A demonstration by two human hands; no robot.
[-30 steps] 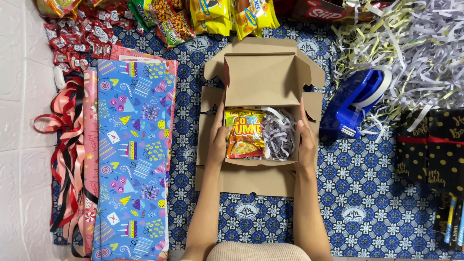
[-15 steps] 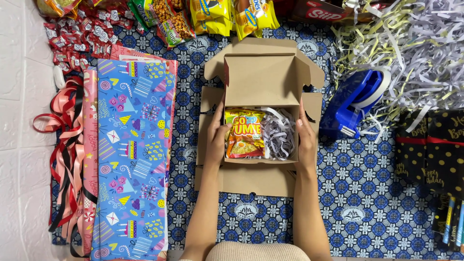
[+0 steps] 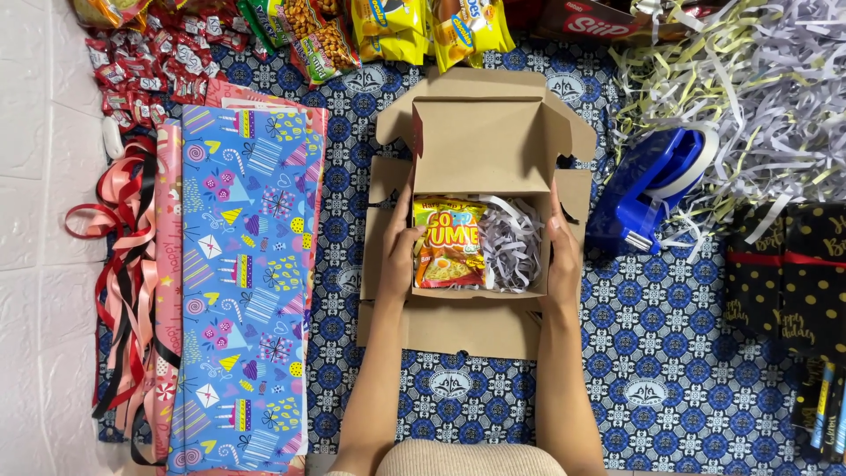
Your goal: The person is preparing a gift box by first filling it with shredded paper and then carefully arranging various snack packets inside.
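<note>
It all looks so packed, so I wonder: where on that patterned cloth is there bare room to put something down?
Bare cloth shows between the cardboard box and the black dotted gift bags, below the blue tape dispenser. A narrow strip runs between the box and the blue wrapping paper. Snack packets and shredded paper crowd the top.

head camera, straight down, close overhead

Box (image 3: 480, 141) is matt brown cardboard; the noodle pack (image 3: 450, 243) in it is glossy printed plastic film, lying on crinkled grey paper shred (image 3: 511, 242). Tape dispenser (image 3: 648, 187) is smooth shiny blue plastic. Wrap sheets (image 3: 242, 282) are smooth printed paper, ribbons (image 3: 123, 264) satin-glossy, mat (image 3: 670, 353) patterned cloth.
</note>
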